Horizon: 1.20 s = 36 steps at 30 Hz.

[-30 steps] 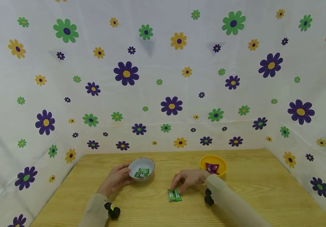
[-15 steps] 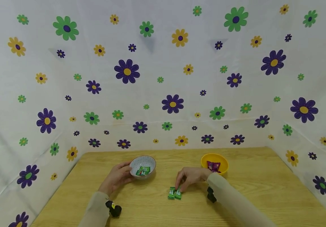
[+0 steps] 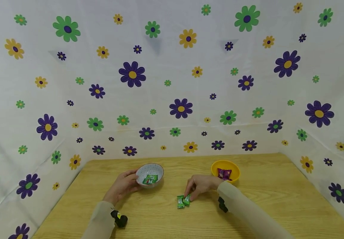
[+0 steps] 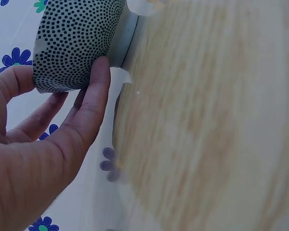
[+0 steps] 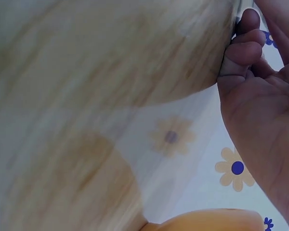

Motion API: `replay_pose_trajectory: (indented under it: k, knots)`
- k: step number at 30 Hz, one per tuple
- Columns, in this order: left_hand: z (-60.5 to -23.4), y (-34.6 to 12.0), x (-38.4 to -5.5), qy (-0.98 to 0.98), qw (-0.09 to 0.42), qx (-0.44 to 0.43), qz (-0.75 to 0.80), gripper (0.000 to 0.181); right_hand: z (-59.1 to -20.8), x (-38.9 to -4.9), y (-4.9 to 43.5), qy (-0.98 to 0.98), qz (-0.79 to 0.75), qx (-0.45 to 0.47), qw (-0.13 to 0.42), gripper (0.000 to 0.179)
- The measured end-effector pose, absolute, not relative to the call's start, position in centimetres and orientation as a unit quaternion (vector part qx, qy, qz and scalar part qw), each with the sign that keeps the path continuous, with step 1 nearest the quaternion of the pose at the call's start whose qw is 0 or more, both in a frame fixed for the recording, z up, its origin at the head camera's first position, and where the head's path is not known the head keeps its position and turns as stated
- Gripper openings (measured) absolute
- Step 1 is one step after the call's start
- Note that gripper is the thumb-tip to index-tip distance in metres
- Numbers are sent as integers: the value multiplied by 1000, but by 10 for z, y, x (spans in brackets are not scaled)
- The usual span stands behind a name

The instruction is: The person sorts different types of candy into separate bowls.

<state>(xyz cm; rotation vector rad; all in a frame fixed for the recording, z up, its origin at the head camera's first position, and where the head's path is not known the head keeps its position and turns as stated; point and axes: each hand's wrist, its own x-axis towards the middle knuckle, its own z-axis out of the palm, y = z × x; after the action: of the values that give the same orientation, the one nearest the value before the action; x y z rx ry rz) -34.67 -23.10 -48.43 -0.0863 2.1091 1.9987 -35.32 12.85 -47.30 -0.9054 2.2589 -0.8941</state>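
My left hand (image 3: 123,186) grips the left side of a speckled grey bowl (image 3: 142,172) with a reddish rim, and green-wrapped candies (image 3: 151,179) lie inside it. The left wrist view shows thumb and fingers against the dotted outer wall of the bowl (image 4: 77,43). At mid-table, my right hand (image 3: 201,186) pinches a small green wrapped candy (image 3: 186,200) between thumb and fingertips. Just left of that candy, a second green candy (image 3: 180,201) lies on the wood. In the right wrist view, my hand (image 5: 265,101) has its other fingers curled; the candy is hidden there.
A yellow bowl (image 3: 235,171) with purple-wrapped candies (image 3: 224,174) stands behind my right wrist. Its edge (image 5: 212,220) shows at the bottom of the right wrist view. Flower-printed white cloth (image 3: 160,99) encloses the wooden table (image 3: 151,219) at the back and sides.
The right fingertips have closed on the right-hand green candy, which is turned and shifted slightly away from its neighbour. The left hand stays on the speckled bowl.
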Motion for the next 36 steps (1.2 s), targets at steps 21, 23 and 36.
replay_pose_trajectory:
  k: [21, 23, 36]
  knots:
    - [-486, -232, -349, 718, 110, -27, 687, 52, -475, -353, 132, 813, -367, -359, 274, 11]
    - [-485, -232, -349, 720, 108, -24, 685, 52, -476, -354, 132, 814, -368, -362, 266, 10]
    - [-484, -231, -348, 721, 106, -27, 684, 50, -478, -351, 129, 833, -350, -354, 241, 6]
